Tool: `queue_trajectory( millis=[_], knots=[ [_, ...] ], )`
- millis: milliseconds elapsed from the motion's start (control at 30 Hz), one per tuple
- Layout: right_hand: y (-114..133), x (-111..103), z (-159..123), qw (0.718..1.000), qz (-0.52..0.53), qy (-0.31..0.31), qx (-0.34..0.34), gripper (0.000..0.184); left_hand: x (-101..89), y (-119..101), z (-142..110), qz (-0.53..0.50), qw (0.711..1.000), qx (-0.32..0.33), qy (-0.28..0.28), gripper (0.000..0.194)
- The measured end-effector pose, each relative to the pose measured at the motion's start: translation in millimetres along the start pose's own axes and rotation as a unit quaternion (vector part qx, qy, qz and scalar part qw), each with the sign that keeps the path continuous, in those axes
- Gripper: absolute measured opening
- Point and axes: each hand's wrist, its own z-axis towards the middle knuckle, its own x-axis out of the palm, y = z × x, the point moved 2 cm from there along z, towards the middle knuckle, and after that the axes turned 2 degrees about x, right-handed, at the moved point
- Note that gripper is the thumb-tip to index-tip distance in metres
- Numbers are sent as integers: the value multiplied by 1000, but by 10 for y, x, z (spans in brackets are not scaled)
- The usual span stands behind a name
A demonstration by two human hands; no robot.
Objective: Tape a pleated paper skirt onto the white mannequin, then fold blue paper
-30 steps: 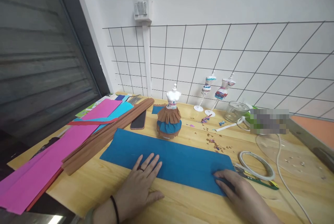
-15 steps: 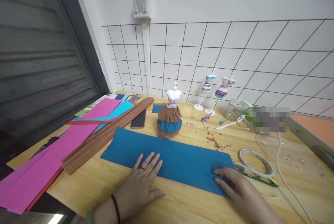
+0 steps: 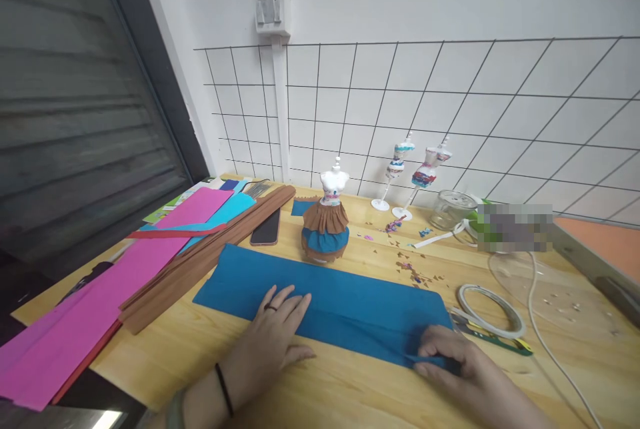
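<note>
A long blue crepe paper strip [image 3: 340, 299] lies across the wooden table [image 3: 350, 395] in front of me. My left hand [image 3: 273, 335] rests flat on its near left part, fingers spread, a ring on one finger and a black band at the wrist. My right hand [image 3: 453, 365] pinches the strip's near right corner, and a fold line runs from there along the near edge. Behind the strip stands a small white mannequin [image 3: 326, 222] dressed in a brown and blue paper skirt.
Pink, red, cyan and brown paper strips [image 3: 150, 269] lie at the left beside a phone [image 3: 266, 227]. Two more small mannequins [image 3: 413, 179], a glass jar [image 3: 450, 211], a tape roll [image 3: 493, 312], a white cable and paper scraps sit at the right. A wire grid covers the wall.
My right hand has closed on the strip's near right corner and lifted its edge, so a fold has appeared along the near side. My left hand has stayed flat.
</note>
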Motion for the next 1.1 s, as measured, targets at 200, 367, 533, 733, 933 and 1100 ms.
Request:
queue_trajectory(
  millis=[200, 367, 533, 733, 933, 1100],
  knots=[
    [40, -55, -53, 996, 78, 46, -14, 21, -108, 93, 142, -32, 999, 10, 9, 50],
    [-25, -82, -60, 995, 65, 42, 69, 26, -186, 145, 81, -60, 997, 7, 55, 12],
    [-92, -103, -47, 994, -4, 38, 100, 25, -263, 254, -76, -159, 981, -54, 101, 10],
    [-191, -106, -109, 992, -36, 14, 118, 20, -303, 545, -228, -246, 947, -177, 108, 27],
    [-417, -2, -289, 987, -37, -76, 140, 25, -304, 759, -300, -260, 939, -213, 80, 30],
    [-442, 45, -405, 979, -58, -114, 160, 31, -270, 872, -342, -237, 944, -218, 76, 33]
  ],
)
